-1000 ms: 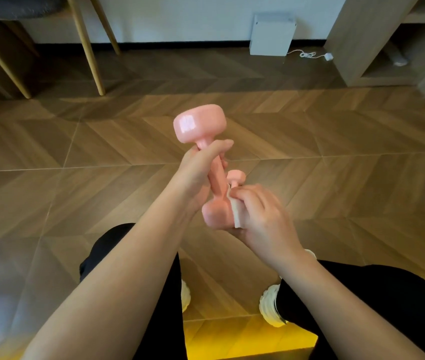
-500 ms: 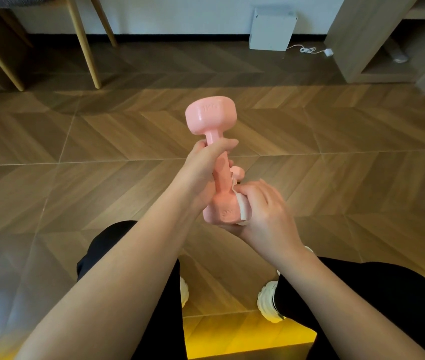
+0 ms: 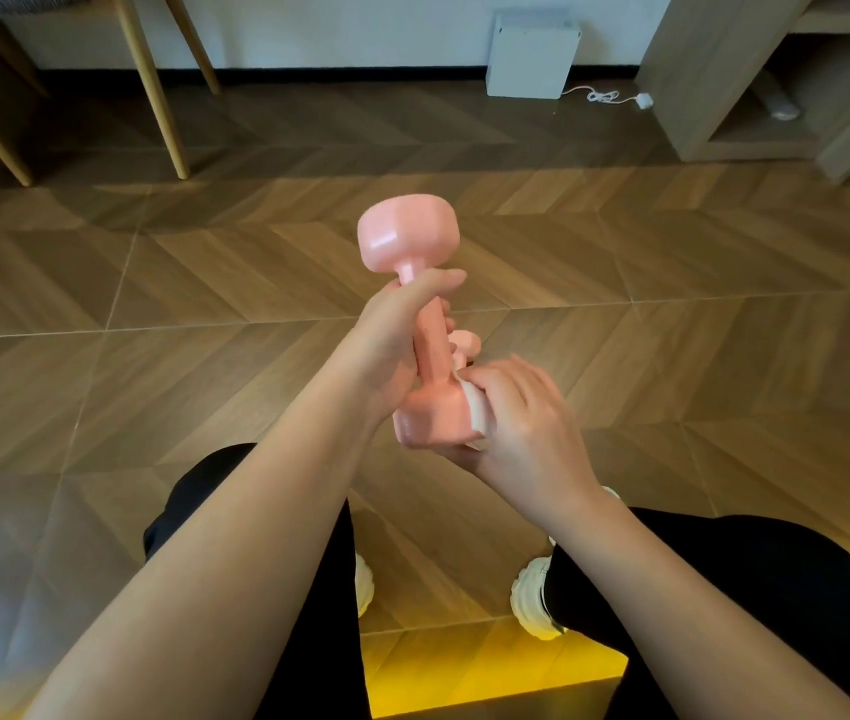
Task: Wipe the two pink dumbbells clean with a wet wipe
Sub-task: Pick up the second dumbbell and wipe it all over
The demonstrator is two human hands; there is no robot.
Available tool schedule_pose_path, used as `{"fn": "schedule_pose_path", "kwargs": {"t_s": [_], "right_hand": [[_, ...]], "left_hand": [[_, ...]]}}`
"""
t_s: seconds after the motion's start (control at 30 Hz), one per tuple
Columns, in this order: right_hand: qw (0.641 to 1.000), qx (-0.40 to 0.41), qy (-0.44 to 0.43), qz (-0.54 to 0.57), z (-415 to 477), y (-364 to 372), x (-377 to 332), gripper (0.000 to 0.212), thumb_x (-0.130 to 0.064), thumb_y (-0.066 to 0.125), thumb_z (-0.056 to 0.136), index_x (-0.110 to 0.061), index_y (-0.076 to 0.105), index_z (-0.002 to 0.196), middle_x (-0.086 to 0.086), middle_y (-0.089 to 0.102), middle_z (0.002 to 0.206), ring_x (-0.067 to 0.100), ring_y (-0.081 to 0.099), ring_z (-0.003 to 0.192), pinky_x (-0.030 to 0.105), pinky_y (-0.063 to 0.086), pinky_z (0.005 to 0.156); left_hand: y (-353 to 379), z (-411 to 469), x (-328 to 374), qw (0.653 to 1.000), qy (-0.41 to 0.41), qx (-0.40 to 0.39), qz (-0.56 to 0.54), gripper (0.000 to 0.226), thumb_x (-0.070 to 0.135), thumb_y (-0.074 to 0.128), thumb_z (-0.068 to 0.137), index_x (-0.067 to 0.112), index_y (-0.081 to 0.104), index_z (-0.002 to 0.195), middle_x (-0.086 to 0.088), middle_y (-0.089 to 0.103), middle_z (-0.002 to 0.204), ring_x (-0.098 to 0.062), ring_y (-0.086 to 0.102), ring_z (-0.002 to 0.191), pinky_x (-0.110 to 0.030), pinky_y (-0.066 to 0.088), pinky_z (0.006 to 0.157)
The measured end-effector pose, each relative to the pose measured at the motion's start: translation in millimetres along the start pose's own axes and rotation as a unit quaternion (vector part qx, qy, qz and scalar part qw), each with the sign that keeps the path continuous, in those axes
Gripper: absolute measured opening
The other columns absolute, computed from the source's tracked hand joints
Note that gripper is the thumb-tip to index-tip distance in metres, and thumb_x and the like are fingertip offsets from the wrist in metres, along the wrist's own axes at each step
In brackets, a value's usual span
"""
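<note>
Wood floor point(image 3: 672, 262), left hand point(image 3: 386, 345) clenched round upright pink dumbbell point(image 3: 409, 233), right hand point(image 3: 526, 413) holding wet wipe point(image 3: 474, 407) against its lower head

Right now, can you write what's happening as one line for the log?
left hand: grips dumbbell handle, near upright | right hand: presses wet wipe against lower head | step: wiping

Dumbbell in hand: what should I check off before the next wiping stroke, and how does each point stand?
1. Left hand grips the dumbbell by its handle: ok.
2. Wipe sits between right hand and the lower head: ok.
3. Upper head free to wipe: ok.
4. Lower head clean: cannot tell.
5. Second dumbbell at hand: cannot tell; only a pink piece shows behind the hands.
</note>
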State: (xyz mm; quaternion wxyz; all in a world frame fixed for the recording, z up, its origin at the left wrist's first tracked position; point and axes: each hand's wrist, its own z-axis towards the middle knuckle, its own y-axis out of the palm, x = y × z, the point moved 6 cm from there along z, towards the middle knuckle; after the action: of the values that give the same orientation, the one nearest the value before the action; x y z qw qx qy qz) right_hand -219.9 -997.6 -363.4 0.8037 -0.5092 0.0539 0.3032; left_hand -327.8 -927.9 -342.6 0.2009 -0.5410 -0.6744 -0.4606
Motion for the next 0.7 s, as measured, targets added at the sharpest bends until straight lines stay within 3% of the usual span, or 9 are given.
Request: {"fn": "schedule_pose_path", "kwargs": {"t_s": [0.1,0.2,0.33,0.47,0.6,0.7], "right_hand": [[1.0,0.008,-0.02,0.007,-1,1,-6,0.055,-0.027,0.089,0.063,-0.008,0.061,0.107,0.003,0.067,0.096,0.017,0.059,0.097,0.034,0.04,0.103],[1.0,0.012,-0.016,-0.005,0,1,-3,0.042,-0.014,0.084,0.064,-0.006,0.067,0.101,0.003,0.069,0.096,0.016,0.059,0.097,0.027,0.034,0.106],[1.0,0.02,-0.016,-0.006,1,-3,1,0.035,-0.008,0.076,0.068,-0.006,0.067,0.102,0.004,0.07,0.099,0.018,0.059,0.098,0.033,0.039,0.103],[0.999,0.005,-0.033,0.013,-1,-1,-7,0.044,-0.014,0.084,0.062,-0.006,0.067,0.102,0.004,0.07,0.101,0.016,0.059,0.1,0.033,0.038,0.103],[0.999,-0.004,-0.04,0.001,5,1,-15,0.049,-0.019,0.085,0.055,-0.004,0.067,0.098,0.005,0.071,0.096,0.019,0.062,0.098,0.043,0.041,0.102],[0.999,0.004,-0.034,-0.017,5,-1,-10,0.046,-0.023,0.083,0.058,-0.003,0.068,0.097,0.006,0.071,0.093,0.02,0.063,0.096,0.042,0.033,0.106]], "left_hand": [[0,6,1,1.0,-0.013,-0.022,0.017,0.02,0.023,0.065,0.09,0.013,0.048,0.094,0.001,0.04,0.066,-0.012,0.043,0.042,-0.02,0.037,0.046],[6,7,5,0.997,0.019,-0.065,0.031,0.025,0.023,0.065,0.09,0.018,0.047,0.074,0.004,0.037,0.052,-0.012,0.034,0.043,-0.023,0.034,0.045],[-2,7,6,0.996,0.062,-0.019,0.067,0.023,0.024,0.074,0.078,0.011,0.057,0.087,-0.003,0.053,0.076,-0.013,0.052,0.058,-0.027,0.045,0.06],[-15,10,3,0.997,0.025,0.022,0.072,0.024,0.031,0.074,0.073,0.018,0.055,0.081,0.003,0.049,0.066,-0.012,0.048,0.059,-0.026,0.04,0.059],[3,3,8,0.993,0.062,-0.101,0.029,0.028,0.022,0.062,0.087,0.017,0.047,0.064,0.002,0.037,0.05,-0.012,0.033,0.042,-0.024,0.032,0.044],[5,6,8,0.991,0.094,-0.072,0.069,0.017,0.023,0.068,0.081,0.014,0.057,0.071,0.0,0.05,0.06,-0.012,0.043,0.049,-0.024,0.041,0.049]]}}
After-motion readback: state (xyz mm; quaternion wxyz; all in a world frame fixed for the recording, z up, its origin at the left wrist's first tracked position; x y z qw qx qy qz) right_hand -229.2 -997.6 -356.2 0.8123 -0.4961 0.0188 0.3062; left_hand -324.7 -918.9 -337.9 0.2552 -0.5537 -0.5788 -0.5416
